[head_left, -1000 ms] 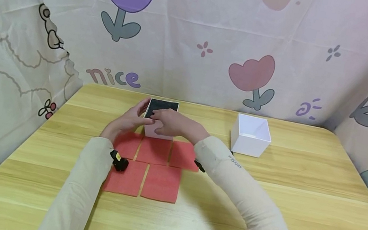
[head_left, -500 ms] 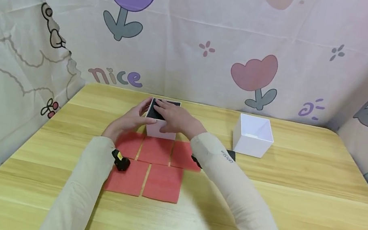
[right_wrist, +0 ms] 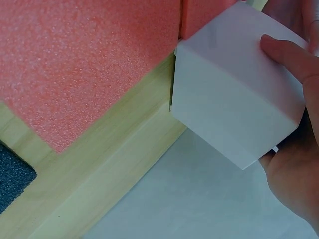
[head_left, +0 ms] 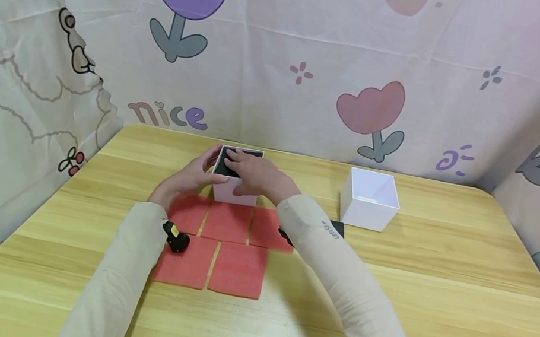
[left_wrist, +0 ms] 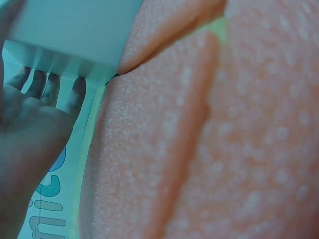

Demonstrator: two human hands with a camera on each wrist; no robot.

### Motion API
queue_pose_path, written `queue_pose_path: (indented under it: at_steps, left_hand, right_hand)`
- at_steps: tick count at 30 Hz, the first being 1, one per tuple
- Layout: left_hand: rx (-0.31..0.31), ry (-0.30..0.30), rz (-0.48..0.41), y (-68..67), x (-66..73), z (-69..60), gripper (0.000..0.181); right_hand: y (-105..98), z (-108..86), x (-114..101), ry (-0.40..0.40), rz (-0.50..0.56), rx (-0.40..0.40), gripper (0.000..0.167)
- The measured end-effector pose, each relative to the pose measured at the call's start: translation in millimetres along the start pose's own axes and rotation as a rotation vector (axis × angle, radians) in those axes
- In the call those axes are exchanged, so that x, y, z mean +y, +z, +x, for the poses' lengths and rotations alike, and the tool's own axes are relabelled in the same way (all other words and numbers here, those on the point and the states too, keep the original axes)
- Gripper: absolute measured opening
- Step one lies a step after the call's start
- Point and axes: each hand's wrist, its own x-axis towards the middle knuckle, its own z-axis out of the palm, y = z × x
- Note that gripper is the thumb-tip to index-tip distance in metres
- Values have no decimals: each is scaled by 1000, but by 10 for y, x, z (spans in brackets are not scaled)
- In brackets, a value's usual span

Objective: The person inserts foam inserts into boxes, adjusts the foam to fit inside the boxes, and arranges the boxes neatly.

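A small white box [head_left: 235, 192] stands at the back of the table, with a black foam piece [head_left: 225, 166] inside near its rim. My left hand [head_left: 188, 177] holds the box from the left, thumb along the front and fingers on its side. The left wrist view shows those fingers [left_wrist: 75, 94] against the box wall. Over the box top, my right hand [head_left: 261, 179] presses the black foam with spread, mostly straight fingers. Its thumb [right_wrist: 285, 54] lies on the outer front wall in the right wrist view; the other fingers are largely hidden there.
Several red foam squares [head_left: 237, 269] lie in two rows before the box. A second white box [head_left: 368, 210], open at the top, stands to the right. A black foam piece [head_left: 338, 227] shows partly from behind my right forearm. A patterned cloth [head_left: 273, 91] hangs behind the table.
My right hand has gone from bent fingers at the box's front edge to fingers spread over the black foam, which sits slightly lower below the rim. My left hand keeps its place.
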Motion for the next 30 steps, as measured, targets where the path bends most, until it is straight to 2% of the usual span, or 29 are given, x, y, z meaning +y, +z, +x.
queue_pose_path:
  at_steps: [3, 5, 10, 13, 17, 22, 26, 30]
  left_hand:
    - [-2, 9, 0, 0, -7, 1, 87]
    - [-1, 9, -15, -21, -75, 39, 87]
    - [4, 20, -6, -72, -241, 129, 86]
    - [24, 33, 35, -74, -247, 139, 87]
    - [50, 32, 54, -69, -233, 142, 89]
    - [60, 18, 44, -76, -245, 144, 91]
    - [54, 5, 29, -81, -267, 143, 91]
    - [57, -2, 18, -84, -286, 141, 90]
  right_hand:
    - [0, -20, -8, -4, -11, -3, 71]
    - [-10, -48, -1, -14, -2, -3, 69]
    - [-99, -202, 134, -13, 163, 48, 68]
    - [-167, -348, 302, 22, 291, 89, 72]
    - [-179, -575, 542, 48, 380, 124, 77]
    - [-72, -880, 732, 69, 435, 119, 79]
    - [60, -1139, 796, 86, 462, 107, 77]
    - [215, -1386, 836, 85, 514, 129, 73]
